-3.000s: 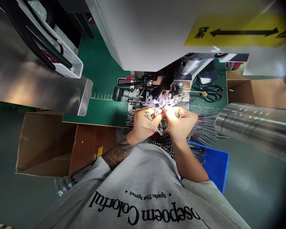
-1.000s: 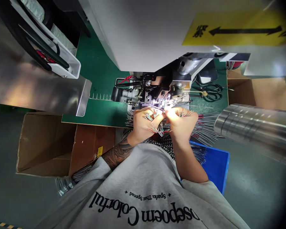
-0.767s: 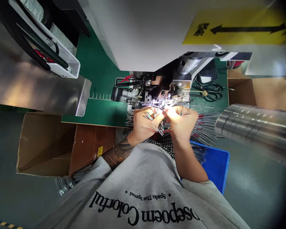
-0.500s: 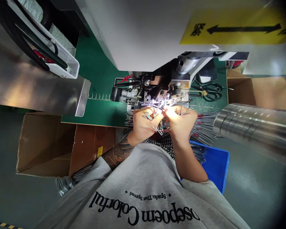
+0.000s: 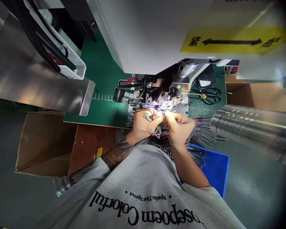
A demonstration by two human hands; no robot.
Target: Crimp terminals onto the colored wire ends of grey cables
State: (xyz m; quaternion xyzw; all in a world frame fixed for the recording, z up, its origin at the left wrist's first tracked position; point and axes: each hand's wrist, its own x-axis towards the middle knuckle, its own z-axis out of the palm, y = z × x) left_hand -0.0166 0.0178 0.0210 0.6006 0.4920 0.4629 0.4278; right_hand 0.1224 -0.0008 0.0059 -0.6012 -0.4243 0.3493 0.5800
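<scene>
My left hand (image 5: 145, 125) is closed round a bunch of thin cables, whose stripped ends (image 5: 149, 117) in green, white and red fan out between the fingers. Close beside it, my right hand (image 5: 180, 128) pinches thin wires between thumb and forefinger, with more coloured ends showing at its back. Both sets of fingertips meet just in front of the lit working head (image 5: 164, 101) of a crimping machine. A green wire (image 5: 164, 108) points up from the right fingertips toward the head. Which wires each hand grips exactly is partly hidden.
Grey cables (image 5: 203, 130) stick out to the right of my hands, near a shiny metal cylinder (image 5: 248, 130). A strip of terminals (image 5: 102, 96) feeds in from the left across the green table (image 5: 102, 116). Below are a cardboard box (image 5: 46, 143) and a blue bin (image 5: 216, 170).
Both hands have drawn slightly back from the machine head toward my body. A green wire now shows upright at the right fingertips. The view has shifted a little.
</scene>
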